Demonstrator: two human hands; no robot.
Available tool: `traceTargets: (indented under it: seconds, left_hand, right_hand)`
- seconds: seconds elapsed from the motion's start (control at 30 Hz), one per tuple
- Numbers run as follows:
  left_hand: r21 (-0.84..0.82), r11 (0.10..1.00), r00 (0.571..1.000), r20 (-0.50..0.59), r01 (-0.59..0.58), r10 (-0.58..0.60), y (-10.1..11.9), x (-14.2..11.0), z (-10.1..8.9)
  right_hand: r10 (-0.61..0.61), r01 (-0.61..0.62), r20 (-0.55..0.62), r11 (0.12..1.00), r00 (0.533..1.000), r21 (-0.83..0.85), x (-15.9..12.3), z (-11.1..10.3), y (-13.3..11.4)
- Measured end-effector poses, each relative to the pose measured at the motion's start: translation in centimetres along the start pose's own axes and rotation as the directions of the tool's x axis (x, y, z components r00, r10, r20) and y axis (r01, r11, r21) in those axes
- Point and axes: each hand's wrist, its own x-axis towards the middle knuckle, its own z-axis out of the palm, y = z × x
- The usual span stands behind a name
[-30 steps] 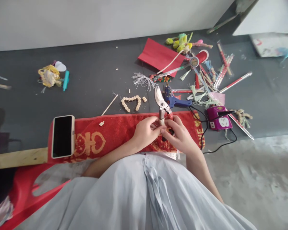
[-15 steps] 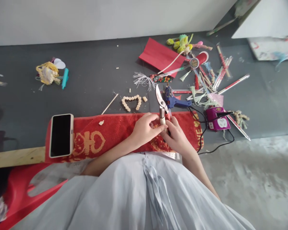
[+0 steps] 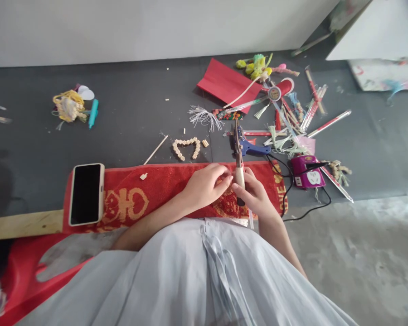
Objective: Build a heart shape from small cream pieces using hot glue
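My right hand [image 3: 255,192] is closed round the handles of a pair of pruning shears [image 3: 240,174], whose blades point away from me and are seen edge-on. Just left of them is my left hand [image 3: 211,181], its thumb and fingers drawn together; anything between the fingertips is too small or hidden to make out. Both hands are over a red towel [image 3: 170,185] along the table's near edge. Beyond it lie an open heart-shaped outline of small pale pieces [image 3: 177,148], a few cut bits [image 3: 205,143] and a thin pale stick [image 3: 155,149].
A blue glue gun [image 3: 255,148] lies behind the shears, its black cord running near a purple socket block [image 3: 304,165]. A phone [image 3: 86,194] rests on the towel's left end. Red paper [image 3: 224,83], a thread spool [image 3: 285,85], tassels and wrapped sticks crowd the right.
The shears have turned from showing their blades flat to edge-on and swung a little right in my right hand. My left hand has come away from the handle.
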Motion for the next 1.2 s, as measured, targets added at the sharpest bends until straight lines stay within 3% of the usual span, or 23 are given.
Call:
traceTargets:
  seconds: [0.13,0.53,0.8,1.07,1.2]
  left_hand:
    - [0.092,0.995,0.999,0.032,0.032,-0.036,0.3,0.1,-0.2]
    - [0.084,0.989,0.988,0.087,0.121,-0.129,0.1,0.9,0.0]
    - [0.213,0.976,0.988,0.142,0.034,-0.066,0.5,2.7,-0.1]
    - [0.442,0.895,0.97,0.237,-0.066,-0.045,3.2,5.8,0.1]
    - [0.491,0.863,0.962,0.272,-0.119,-0.022,3.4,6.8,0.5]
  right_hand:
    - [0.039,-0.038,-0.065,0.999,0.997,0.022,0.0,-0.4,-0.1]
    - [0.049,-0.042,-0.12,0.997,0.991,0.064,-2.0,-3.8,1.4]
    - [0.119,-0.097,-0.231,0.989,0.966,0.108,-4.0,-5.6,2.8]
    - [0.1,-0.082,-0.24,0.993,0.966,0.083,-4.9,-6.0,2.6]
    - [0.093,-0.076,-0.235,0.994,0.968,0.081,-4.9,-5.9,2.6]
